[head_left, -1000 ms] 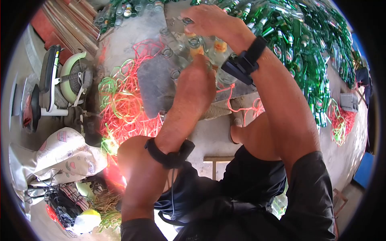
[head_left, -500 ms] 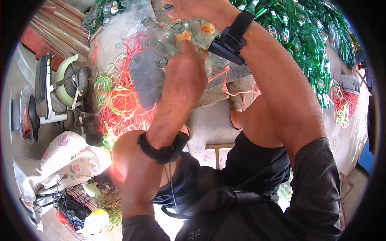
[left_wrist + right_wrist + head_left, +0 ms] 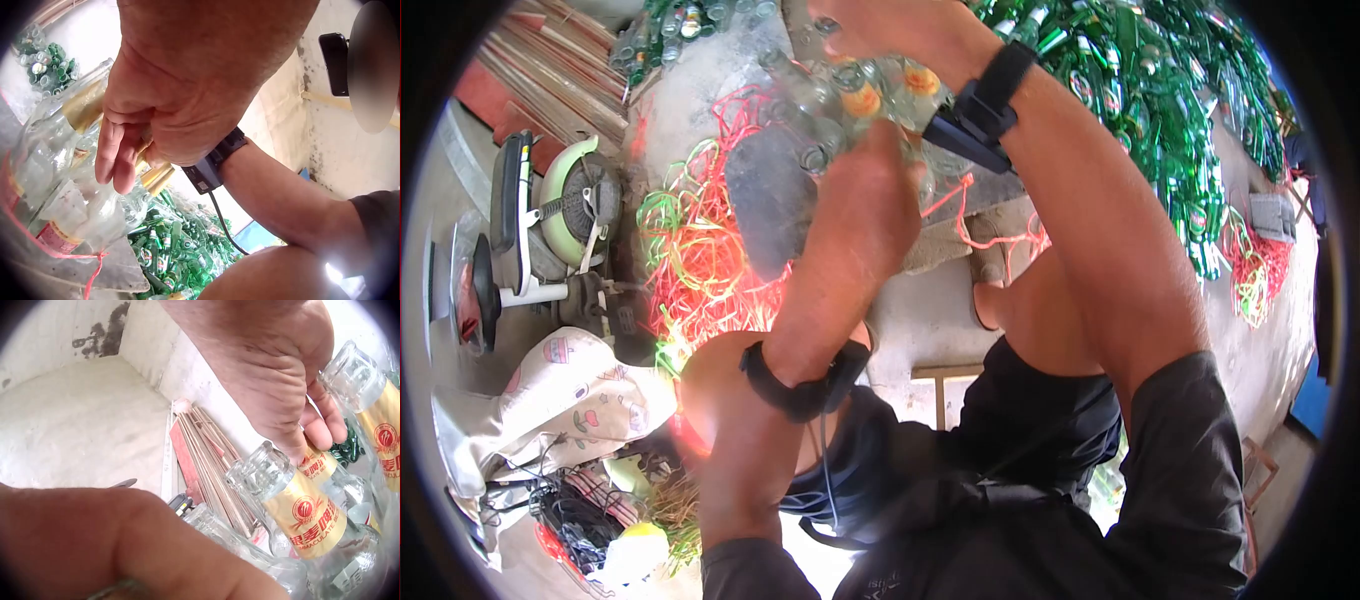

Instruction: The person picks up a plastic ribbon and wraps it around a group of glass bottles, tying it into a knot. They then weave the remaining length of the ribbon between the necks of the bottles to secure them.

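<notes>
Several clear glass bottles (image 3: 825,105) with gold neck labels stand bunched together on a grey board (image 3: 765,195). Pink string (image 3: 50,250) runs around their lower part. At the far side of the bunch, my right hand (image 3: 910,30) grips a bottle by the neck; its fingers curl down there in the right wrist view. My left hand (image 3: 870,185) is at the near side, its fingers bent around a bottle neck mostly hidden beneath it. A red label (image 3: 59,237) shows on one bottle in the left wrist view.
Green bottles (image 3: 1145,110) lie heaped at the right, with more bottles (image 3: 665,35) at the back left. Tangled pink and green string (image 3: 710,250) covers the floor at left, near a folded wheeled frame (image 3: 525,215). Wooden strips (image 3: 555,75) lean behind.
The head view has shifted slightly, so bottles and hands appear farther up and left than a second ago. Both hands stay at the bottle necks.
</notes>
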A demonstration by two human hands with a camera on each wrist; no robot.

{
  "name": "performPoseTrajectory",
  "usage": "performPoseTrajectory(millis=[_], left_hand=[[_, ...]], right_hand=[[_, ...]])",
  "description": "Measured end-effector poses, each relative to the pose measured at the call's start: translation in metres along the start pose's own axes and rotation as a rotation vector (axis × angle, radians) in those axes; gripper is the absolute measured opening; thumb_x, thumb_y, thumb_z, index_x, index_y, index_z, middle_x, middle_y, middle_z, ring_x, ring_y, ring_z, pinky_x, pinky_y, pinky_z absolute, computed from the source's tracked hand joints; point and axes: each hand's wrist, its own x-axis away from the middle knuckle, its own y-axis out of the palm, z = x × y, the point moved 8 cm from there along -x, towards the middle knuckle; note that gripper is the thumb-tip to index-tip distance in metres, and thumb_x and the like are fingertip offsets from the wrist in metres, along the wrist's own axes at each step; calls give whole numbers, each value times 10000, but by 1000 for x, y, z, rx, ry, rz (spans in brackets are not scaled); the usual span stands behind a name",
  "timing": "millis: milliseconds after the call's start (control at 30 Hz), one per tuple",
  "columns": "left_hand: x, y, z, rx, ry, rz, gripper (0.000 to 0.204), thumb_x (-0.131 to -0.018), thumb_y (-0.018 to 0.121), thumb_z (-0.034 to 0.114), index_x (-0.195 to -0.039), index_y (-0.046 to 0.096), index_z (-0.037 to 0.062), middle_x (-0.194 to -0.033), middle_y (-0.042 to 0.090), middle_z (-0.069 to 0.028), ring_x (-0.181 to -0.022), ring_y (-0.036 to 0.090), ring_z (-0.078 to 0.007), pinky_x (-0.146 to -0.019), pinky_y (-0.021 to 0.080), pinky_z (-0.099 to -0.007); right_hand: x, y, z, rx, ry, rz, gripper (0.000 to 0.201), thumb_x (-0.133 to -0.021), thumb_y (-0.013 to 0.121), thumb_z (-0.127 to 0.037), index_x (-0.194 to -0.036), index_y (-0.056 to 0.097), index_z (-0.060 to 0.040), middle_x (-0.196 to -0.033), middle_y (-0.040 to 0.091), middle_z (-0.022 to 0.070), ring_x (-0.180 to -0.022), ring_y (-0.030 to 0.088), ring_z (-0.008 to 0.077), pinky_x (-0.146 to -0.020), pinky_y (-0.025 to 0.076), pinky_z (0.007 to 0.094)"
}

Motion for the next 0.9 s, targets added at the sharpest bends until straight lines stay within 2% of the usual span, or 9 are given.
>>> performPoseTrajectory(millis=[33,100,167,233,433,500,733,800,900], left_hand=[[0,-1,1,-8,6,21,237,-914,642,86,-1093,524,-16,-718,657,-274,-712,699,-449,-636,531,-521],[1,-1,-1,37,3,32,245,-907,637,76,-1098,512,-13,-761,651,-303,-759,676,-489,-660,517,-554],[2,-1,1,28,4,58,250,-902,639,71,-1094,502,-12,-782,650,-310,-782,661,-509,-671,507,-570],[2,-2,2,26,2,80,255,-898,640,67,-1090,492,-11,-803,650,-317,-805,646,-528,-682,497,-586],[4,2,1,46,-25,97,287,-869,690,62,-1050,480,-12,-854,640,-311,-861,617,-543,-724,475,-596],[4,4,0,52,-28,76,288,-864,701,61,-1042,487,-11,-865,629,-315,-885,613,-535,-737,472,-589],[5,5,2,79,-14,88,269,-859,695,33,-1002,479,-38,-905,628,-307,-866,619,-525,-731,481,-569],[5,8,3,45,3,83,247,-854,683,9,-976,473,-40,-903,631,-292,-830,635,-504,-713,498,-549],[5,10,2,54,9,112,233,-849,667,-11,-968,469,-37,-880,633,-283,-818,655,-481,-701,520,-523]], right_hand=[[-2,7,5,9,-18,12,258,-818,741,-160,-995,706,24,-938,717,199,-923,708,363,-766,565,469],[-10,22,16,33,-65,30,363,-817,742,-251,-1155,697,-127,-1112,722,146,-1106,675,363,-913,539,507],[-3,12,7,47,-57,-22,389,-812,767,-252,-1171,696,-124,-1110,723,151,-1103,676,364,-905,544,505],[-1,13,8,6,-56,-24,488,-791,751,-228,-1224,651,-27,-1050,716,232,-1044,670,430,-890,522,517],[3,10,6,1,-158,108,421,-792,726,-208,-1161,653,-19,-970,703,232,-986,665,431,-857,512,509],[1,12,10,-14,-85,54,402,-797,720,-214,-1142,656,-17,-985,701,234,-994,664,426,-859,514,496],[-5,10,5,60,-118,-16,389,-809,718,-237,-1118,657,-8,-962,697,237,-963,658,434,-839,512,497],[-12,13,6,29,-157,-161,382,-806,725,-252,-1079,658,7,-926,689,248,-931,659,444,-813,513,506],[-16,14,5,76,-184,-180,383,-803,734,-270,-1048,658,15,-900,683,257,-901,664,450,-791,515,505]])
